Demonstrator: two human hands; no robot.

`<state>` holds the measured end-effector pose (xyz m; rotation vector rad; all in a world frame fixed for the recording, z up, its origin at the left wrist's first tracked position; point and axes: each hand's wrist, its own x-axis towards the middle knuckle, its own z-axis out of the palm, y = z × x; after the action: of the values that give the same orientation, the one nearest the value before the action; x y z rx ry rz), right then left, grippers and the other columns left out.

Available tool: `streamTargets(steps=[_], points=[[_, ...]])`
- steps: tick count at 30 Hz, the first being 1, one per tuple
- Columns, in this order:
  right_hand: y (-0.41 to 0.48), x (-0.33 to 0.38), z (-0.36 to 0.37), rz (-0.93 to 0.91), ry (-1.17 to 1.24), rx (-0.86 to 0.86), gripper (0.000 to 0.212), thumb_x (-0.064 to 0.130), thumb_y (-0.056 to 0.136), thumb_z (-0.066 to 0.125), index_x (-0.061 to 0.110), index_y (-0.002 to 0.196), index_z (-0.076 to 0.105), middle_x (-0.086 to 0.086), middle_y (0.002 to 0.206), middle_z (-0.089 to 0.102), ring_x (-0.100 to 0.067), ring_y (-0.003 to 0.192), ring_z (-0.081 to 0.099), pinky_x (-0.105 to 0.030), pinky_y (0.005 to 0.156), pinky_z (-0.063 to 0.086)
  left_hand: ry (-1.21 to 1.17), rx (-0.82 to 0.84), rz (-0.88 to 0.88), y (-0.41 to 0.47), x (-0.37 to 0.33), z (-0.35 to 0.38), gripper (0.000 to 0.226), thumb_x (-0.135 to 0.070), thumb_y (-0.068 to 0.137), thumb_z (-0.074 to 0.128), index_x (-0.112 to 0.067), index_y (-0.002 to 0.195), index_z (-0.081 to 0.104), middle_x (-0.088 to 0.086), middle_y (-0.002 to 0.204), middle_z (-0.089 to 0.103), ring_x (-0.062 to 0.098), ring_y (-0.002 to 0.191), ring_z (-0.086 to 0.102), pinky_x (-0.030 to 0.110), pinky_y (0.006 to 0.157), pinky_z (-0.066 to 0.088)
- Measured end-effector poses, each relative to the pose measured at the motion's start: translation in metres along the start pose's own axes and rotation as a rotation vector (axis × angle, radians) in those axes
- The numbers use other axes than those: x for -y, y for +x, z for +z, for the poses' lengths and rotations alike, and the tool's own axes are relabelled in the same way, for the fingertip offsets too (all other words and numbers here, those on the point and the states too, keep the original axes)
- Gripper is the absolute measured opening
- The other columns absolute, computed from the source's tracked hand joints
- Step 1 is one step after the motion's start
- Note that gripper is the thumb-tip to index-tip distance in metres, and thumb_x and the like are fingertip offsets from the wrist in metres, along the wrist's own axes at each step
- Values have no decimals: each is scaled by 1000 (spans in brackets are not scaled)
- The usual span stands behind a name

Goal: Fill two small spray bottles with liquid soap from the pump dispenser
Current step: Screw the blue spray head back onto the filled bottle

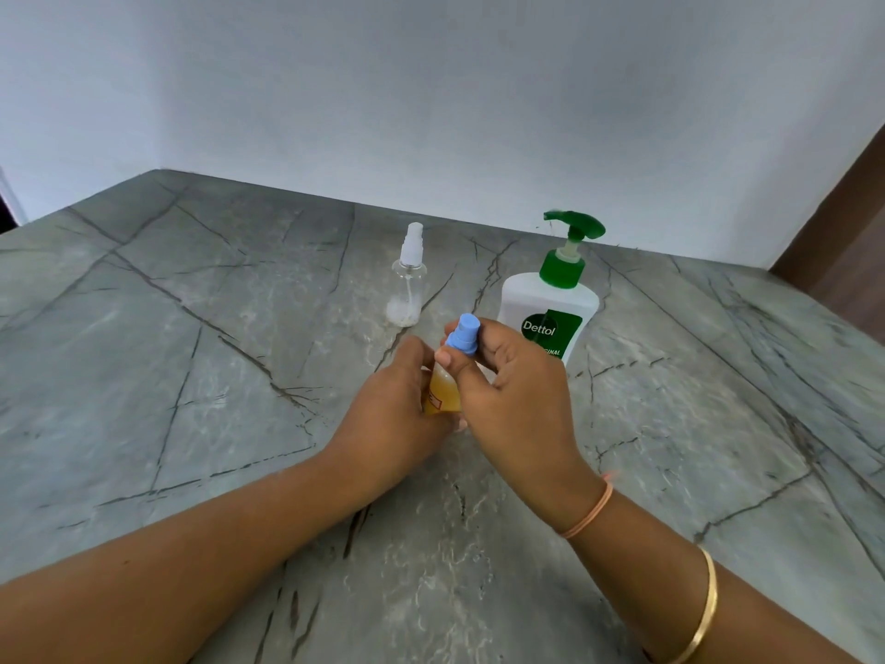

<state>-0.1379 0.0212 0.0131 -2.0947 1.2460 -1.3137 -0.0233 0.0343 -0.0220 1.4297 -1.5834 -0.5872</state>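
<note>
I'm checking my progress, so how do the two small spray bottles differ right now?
The blue-capped bottle holds amber liquid; the white-capped bottle looks nearly empty, with only whitish residue at its bottom. The blue-capped bottle is gripped by the left hand, with the right hand pinching its top; the white-capped bottle stands alone on the counter. Both are small spray bottles with their tops on.

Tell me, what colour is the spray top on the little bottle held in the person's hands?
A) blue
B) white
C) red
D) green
A: the right hand pinches a blue spray top on the amber-filled bottle that the left hand grips. The white top is on the clear bottle standing behind, and the green pump is on the dispenser.
</note>
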Motion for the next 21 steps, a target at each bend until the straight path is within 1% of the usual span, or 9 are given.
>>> streamTargets(steps=[2,5,7,8,10,13,15,18,21], points=[[2,-1,-2,-8,28,44,22,25,84,64,15,104,66,0,91,70,-10,82,61,-12,74,45,3,3,4,0,0,-1,33,-17,72,67,-24,87,39,-8,60,51,-6,52,49,10,45,36],[7,-5,-10,-36,140,152,23,19,85,64,14,107,64,2,96,70,-9,85,65,-20,76,53,-22,55,-2,3,0,-4,42,-20,71,73,-20,99,42,-7,67,56,-1,59,55,15,51,43],[11,-8,-14,-80,192,218,20,12,85,64,10,104,64,1,96,70,-8,89,65,-21,79,52,-57,86,-16,5,0,-6,48,-20,70,76,-19,105,43,-1,78,63,10,71,62,31,66,53],[13,-9,-16,-111,202,254,19,9,85,63,8,104,64,0,96,69,-8,91,64,-22,83,51,-67,100,-26,7,0,-7,52,-20,70,76,-18,109,42,2,84,65,16,78,63,39,72,54],[19,-11,-20,-129,258,349,19,3,85,61,4,104,63,-4,97,69,-10,93,65,-24,87,49,-84,133,-40,8,0,-8,59,-20,70,77,-19,116,40,4,93,65,20,87,64,46,78,52],[29,-12,-29,-62,378,526,22,-4,87,55,0,108,58,-12,101,67,-14,97,64,-26,89,49,-133,194,-44,10,2,-9,68,-18,72,76,-22,126,35,4,103,64,21,97,62,47,85,50],[34,-13,-34,-28,406,606,24,-4,89,51,-3,113,55,-14,104,65,-16,100,63,-28,90,49,-141,223,-44,11,3,-10,72,-18,73,75,-26,130,31,2,108,63,19,102,60,45,89,49],[39,-14,-37,7,432,674,28,-4,91,46,-4,118,53,-17,110,63,-22,106,60,-37,96,47,-110,250,-29,12,4,-8,77,-21,76,72,-35,135,24,-4,113,61,14,105,59,40,94,47],[42,-12,-39,39,475,709,33,-4,91,45,4,124,49,-17,111,63,-23,111,58,-37,97,45,-86,260,-23,11,4,-9,78,-23,78,70,-38,136,20,-6,116,59,12,107,57,38,97,45]])
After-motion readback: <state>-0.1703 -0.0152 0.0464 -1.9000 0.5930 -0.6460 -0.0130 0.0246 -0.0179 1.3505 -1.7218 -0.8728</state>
